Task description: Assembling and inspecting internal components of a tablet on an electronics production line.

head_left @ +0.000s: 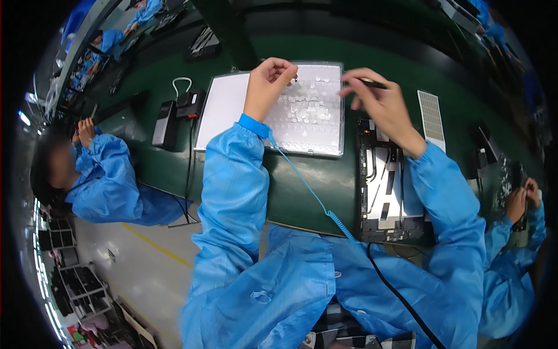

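Observation:
My left hand is raised over a shallow clear-rimmed tray. Its thumb and forefinger are pinched around a tiny dark piece, too small to name. On the tray's right half lie many small translucent pieces, some in rows and some heaped. Past the tray's right edge hovers my right hand, its fingers slightly blurred, with a slim black pen-like tool held in it. Below that hand and forearm lies an opened flat electronic device with black parts, cables and a silvery plate; my right sleeve covers part of it.
A white sheet with a grid of small labels lies to the right. Left of the tray stand a black-and-grey box and a black adapter with a cable. A coiled blue cord runs from my left wristband. Co-workers sit on both sides.

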A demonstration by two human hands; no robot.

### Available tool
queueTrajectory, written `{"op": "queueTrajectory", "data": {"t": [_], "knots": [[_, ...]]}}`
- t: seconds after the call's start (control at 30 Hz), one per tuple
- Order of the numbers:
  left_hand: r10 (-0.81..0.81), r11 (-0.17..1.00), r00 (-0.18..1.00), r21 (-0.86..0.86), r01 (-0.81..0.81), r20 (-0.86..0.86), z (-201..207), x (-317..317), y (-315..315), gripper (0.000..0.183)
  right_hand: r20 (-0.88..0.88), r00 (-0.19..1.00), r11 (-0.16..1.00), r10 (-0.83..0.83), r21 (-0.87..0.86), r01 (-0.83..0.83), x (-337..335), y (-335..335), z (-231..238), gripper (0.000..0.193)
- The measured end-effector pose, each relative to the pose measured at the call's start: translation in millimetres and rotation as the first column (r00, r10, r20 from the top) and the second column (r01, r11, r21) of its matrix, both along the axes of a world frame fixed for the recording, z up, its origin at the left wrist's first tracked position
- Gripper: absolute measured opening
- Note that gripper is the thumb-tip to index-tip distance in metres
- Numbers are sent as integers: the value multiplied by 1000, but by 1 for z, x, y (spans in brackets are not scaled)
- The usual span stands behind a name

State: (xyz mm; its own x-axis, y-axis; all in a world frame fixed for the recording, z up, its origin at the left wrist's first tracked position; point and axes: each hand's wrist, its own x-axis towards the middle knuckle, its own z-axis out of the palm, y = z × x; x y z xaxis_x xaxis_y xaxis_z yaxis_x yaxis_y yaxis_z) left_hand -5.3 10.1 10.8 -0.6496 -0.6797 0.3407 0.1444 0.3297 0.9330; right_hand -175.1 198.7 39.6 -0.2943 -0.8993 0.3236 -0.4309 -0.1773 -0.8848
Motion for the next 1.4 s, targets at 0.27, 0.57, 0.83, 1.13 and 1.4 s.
{"op": "queueTrajectory", "data": {"t": [0.27, 0.57, 0.83, 1.13, 1.4], "knots": [[25, 996, 1000, 87, -26, 11, -5, -14, 10, 21, -417, 890, 959, -184, -274, 70, 22, -50, -19, 37], [-13, 998, 1000, 64, 12, 7, -8, -11, 20, 19, -480, 838, 910, -259, -412, 45, 20, -53, -22, 30], [-32, 999, 999, 1, 32, -18, -6, -12, 22, 18, -281, 950, 937, -137, -348, 32, 14, -51, -23, 29], [-110, 994, 975, 15, 109, 195, -6, -7, 18, 24, -308, 945, 933, -110, -359, -9, 9, -47, -25, 27], [-155, 985, 976, 101, 140, 152, -4, -5, 18, 24, -313, 944, 930, -100, -367, -23, 5, -45, -26, 27]]}}
